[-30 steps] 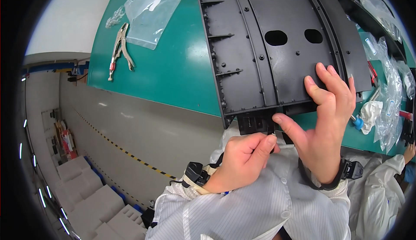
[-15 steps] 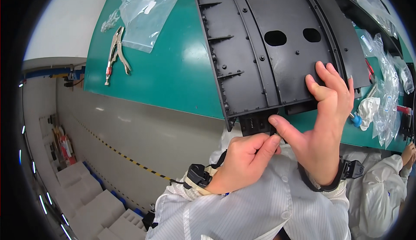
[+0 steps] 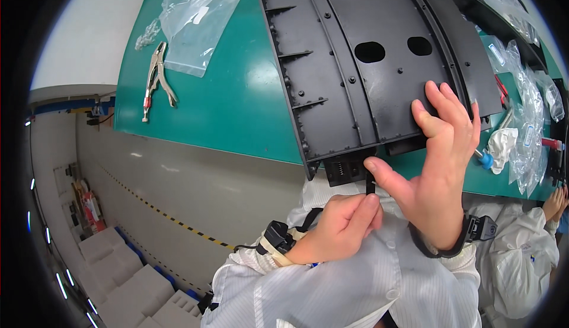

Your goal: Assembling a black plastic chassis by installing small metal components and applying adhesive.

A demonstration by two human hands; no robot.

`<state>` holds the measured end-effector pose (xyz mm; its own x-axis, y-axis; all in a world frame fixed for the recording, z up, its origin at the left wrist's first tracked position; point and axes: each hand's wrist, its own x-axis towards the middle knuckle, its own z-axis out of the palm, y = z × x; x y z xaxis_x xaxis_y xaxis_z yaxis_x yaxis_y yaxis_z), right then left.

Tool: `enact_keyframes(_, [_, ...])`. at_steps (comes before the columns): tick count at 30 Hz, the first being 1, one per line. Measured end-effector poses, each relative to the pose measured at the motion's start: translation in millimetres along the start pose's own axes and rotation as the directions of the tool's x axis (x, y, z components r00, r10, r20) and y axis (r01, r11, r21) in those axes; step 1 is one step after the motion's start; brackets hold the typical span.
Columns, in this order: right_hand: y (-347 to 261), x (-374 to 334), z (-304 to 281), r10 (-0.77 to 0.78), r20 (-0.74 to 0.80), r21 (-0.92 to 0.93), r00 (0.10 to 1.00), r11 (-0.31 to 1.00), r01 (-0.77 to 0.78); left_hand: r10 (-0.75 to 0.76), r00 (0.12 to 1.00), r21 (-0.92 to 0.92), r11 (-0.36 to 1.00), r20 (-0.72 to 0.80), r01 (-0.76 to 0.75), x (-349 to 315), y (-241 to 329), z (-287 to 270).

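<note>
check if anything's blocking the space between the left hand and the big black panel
Nothing loose is visible in between. The left hand pinches a thin black strip that runs up toward the black panel's near edge; the thumb of the right hand is at the strip's upper visible end.

You can read no words or numbers here. Left of the panel [image 3: 382, 85], your bag [image 3: 192, 46] bears a white label [image 3: 200, 14]; right of the panel, the plastic [image 3: 526, 168] carries a blue-edged label [image 3: 529, 134], too small to make out.
</note>
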<state>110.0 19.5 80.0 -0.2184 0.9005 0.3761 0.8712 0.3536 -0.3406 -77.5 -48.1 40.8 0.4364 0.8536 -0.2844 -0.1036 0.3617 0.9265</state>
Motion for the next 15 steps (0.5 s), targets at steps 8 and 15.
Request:
enact_keyframes(8, [5.4, -2.8, 3.0, -0.043, -0.002, -0.056, 0.999, 0.998, 0.043, 0.060, 0.997, -0.009, 0.998, -0.050, -0.061, 3.4, 5.8, 8.3])
enact_keyframes(15, [3.2, -0.1, -1.0, -0.025, 0.006, -0.035, 1.000, 0.999, 0.025, 0.005, 0.999, -0.083, 0.997, -0.041, -0.009, 6.4, 2.7, 10.4])
